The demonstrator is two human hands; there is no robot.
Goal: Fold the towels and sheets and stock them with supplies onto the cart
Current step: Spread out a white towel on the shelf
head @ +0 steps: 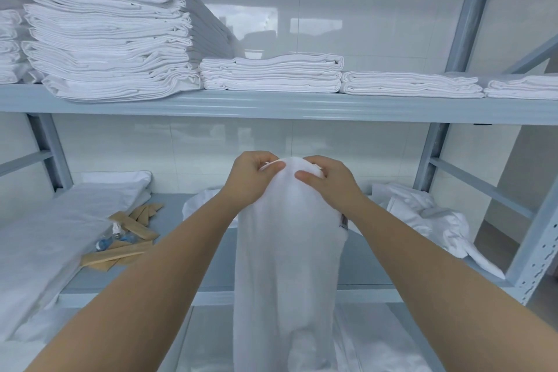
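A white towel hangs lengthwise in front of me, held up at its top edge over the middle shelf. My left hand pinches the top edge on the left. My right hand grips the top edge on the right, close beside the left hand. The towel's lower end drops out of view at the bottom of the frame. Folded white sheets are stacked high on the upper shelf at the left, with lower folded piles to their right.
On the middle shelf lie a flat white sheet at the left, brown paper packets with a small bottle, and crumpled white linen at the right. Grey metal shelf posts stand at the right. More white linen lies below.
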